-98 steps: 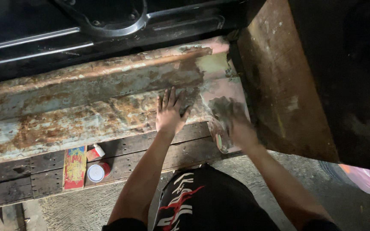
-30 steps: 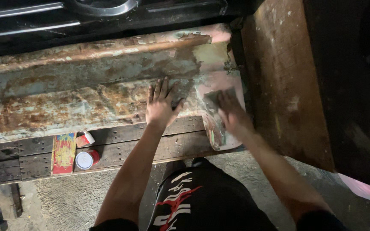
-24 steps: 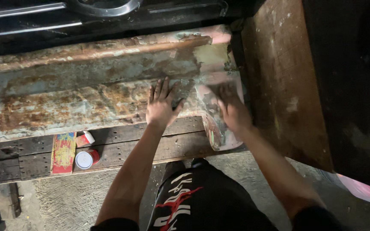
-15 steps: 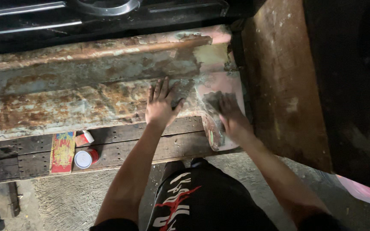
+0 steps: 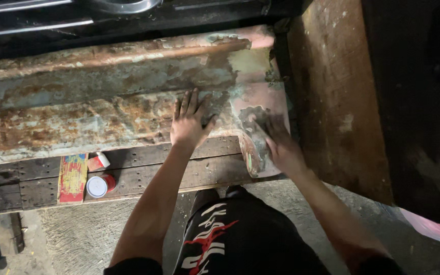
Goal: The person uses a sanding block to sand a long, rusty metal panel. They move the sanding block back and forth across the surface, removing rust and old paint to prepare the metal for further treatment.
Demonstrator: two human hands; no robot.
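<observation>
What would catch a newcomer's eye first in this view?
The long rusty metal panel fills the upper left, its pale paint flaking into brown. Both hands press on its right end: the left hand lies flat with fingers spread, and the right hand sits on a grey smeared patch by the panel's edge. Below left, a small can with a white lid lies on the dark wooden plank.

Rust-brown and pale blue-green panel [image 5: 103,102], red can [image 5: 99,185] with white lid

rusty metal panel [image 5: 103,109], flat on planks, perhaps pink-primed corner
</observation>
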